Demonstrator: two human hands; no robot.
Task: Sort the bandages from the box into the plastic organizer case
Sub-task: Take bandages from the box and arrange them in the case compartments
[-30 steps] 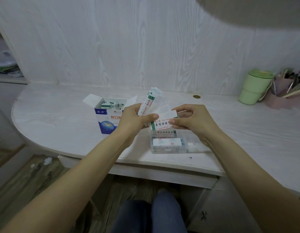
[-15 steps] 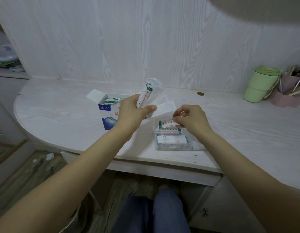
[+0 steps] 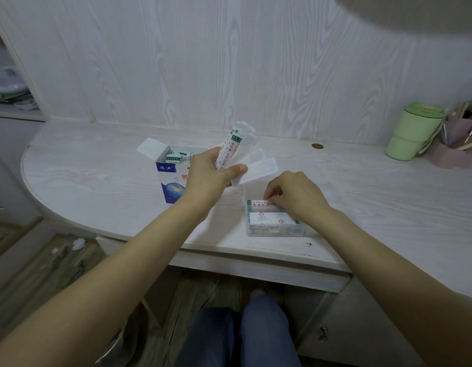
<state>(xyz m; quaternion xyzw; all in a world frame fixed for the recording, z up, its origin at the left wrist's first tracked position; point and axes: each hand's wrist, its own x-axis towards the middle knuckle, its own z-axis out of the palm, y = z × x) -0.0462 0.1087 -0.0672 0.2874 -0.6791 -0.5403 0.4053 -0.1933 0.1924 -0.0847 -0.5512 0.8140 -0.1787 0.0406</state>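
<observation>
A blue and white bandage box [image 3: 169, 181] stands open on the desk, with bandages showing inside. My left hand [image 3: 208, 178] holds a fanned bunch of wrapped bandages [image 3: 234, 149] upright, just right of the box. The clear plastic organizer case [image 3: 274, 229] lies near the desk's front edge with bandage stacks in it. My right hand [image 3: 293, 194] is down at the case's far compartment, fingertips pinched on a single bandage [image 3: 258, 203] lying on the stack there. A second stack [image 3: 271, 218] fills the near compartment.
A green lidded cup [image 3: 412, 131] and a pink holder with pens [image 3: 457, 139] stand at the back right by the wall. A small brass disc [image 3: 317, 146] sits on the desk behind the case. My knees show under the desk edge.
My right hand pulled one bandage away from the bunch and lowered it onto the far stack in the case. The left hand stayed up, holding the bunch.
</observation>
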